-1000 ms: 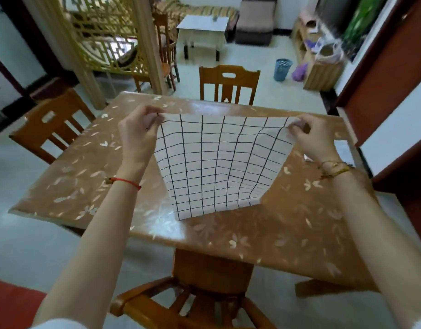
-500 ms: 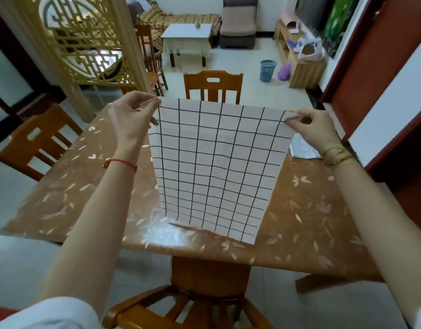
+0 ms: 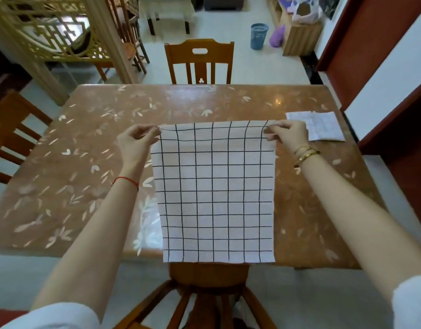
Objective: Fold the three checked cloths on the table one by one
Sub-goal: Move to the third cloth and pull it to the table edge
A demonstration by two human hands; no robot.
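A white cloth with a black check grid (image 3: 216, 193) hangs spread out in front of me, its lower edge level with the near edge of the brown flower-patterned table (image 3: 86, 162). My left hand (image 3: 137, 142) pinches its top left corner. The top right corner is pinched by my right hand (image 3: 287, 135). A second checked cloth (image 3: 317, 125) lies folded flat near the table's right edge, beyond my right hand. No third cloth is visible.
A wooden chair (image 3: 200, 60) stands at the far side of the table, another chair (image 3: 7, 129) at the left, and a chair (image 3: 204, 293) sits below the near edge. A blue bin (image 3: 259, 35) stands on the floor behind.
Both hands have drawn the cloth nearer and lower, so it now hangs flat and taut down to the table's near edge instead of trailing on the tabletop. The view tilted downward.
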